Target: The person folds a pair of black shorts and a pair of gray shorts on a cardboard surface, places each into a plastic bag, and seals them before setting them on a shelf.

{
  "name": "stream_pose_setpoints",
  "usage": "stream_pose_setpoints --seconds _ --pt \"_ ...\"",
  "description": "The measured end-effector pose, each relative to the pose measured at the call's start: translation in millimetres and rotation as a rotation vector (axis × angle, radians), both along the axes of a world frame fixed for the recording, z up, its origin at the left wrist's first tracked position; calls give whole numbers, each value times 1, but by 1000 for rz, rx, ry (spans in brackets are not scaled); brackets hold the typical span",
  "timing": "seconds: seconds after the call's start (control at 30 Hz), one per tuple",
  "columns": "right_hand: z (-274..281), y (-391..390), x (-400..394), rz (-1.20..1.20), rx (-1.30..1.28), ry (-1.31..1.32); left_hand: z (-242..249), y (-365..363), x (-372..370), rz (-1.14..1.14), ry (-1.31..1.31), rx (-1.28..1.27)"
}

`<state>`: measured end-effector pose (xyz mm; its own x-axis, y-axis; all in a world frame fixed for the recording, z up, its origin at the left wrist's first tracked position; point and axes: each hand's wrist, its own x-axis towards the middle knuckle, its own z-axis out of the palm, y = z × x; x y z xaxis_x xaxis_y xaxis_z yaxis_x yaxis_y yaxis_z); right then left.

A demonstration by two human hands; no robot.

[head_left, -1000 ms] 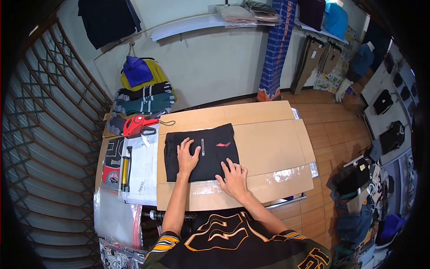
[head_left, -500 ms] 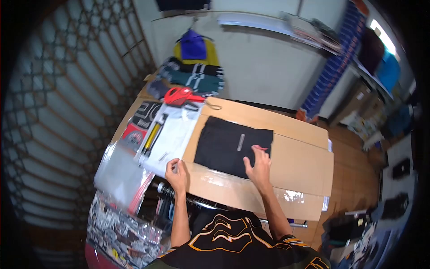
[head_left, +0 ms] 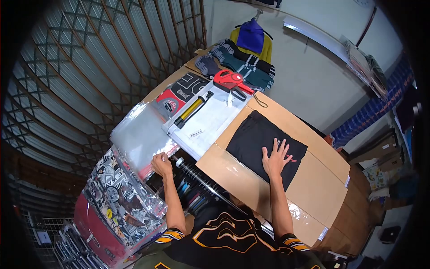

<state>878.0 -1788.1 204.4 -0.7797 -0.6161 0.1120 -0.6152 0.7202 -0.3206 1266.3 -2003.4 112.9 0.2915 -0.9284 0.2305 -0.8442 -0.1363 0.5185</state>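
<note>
White wall (head_left: 309, 76) at the far side, brown lattice gate (head_left: 112, 58) along the left, and between them a cardboard-topped counter (head_left: 313, 193). Lying flat on the cardboard: black folded garment (head_left: 253, 136), with a small red mark (head_left: 290, 158) toward its right edge. Right hand (head_left: 275, 165) palm down on the garment, just beside that mark, fingers spread wide; grip fully open, with hold of nothing, only resting on the cloth. Left hand (head_left: 162, 165) well apart from the garment, at the near right edge of some clear plastic sleeves (head_left: 143, 132), fingers bent inward; cannot tell whether pinching a sleeve or merely touching it. Just to the right of that hand, a metal rail (head_left: 204, 180) below the counter's edge. Left of the garment: white packaging (head_left: 210, 127), bearing a yellow-and-black pump (head_left: 192, 110) and, at the far end, a red handheld tool (head_left: 230, 80) with a cord loop. Beyond the tool, folded clothes (head_left: 244, 69) in teal and black. At near left, a sticker-patterned cover (head_left: 116, 197).
</note>
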Motion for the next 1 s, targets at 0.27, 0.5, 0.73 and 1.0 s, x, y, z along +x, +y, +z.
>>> stream_pose_setpoints --seconds 0.27,0.5,0.73,1.0 --pt "-2 1 -1 -18 -21 1 -13 -21 16 199 228 -180" --pt "-1 26 -11 111 -249 -167 46 -5 -17 63 562 -264" --pt "24 97 -6 67 -623 -256 118 57 -117 -542 728 -7" --pt "30 203 -19 24 -674 -365 122 210 -262 -1037 881 394"
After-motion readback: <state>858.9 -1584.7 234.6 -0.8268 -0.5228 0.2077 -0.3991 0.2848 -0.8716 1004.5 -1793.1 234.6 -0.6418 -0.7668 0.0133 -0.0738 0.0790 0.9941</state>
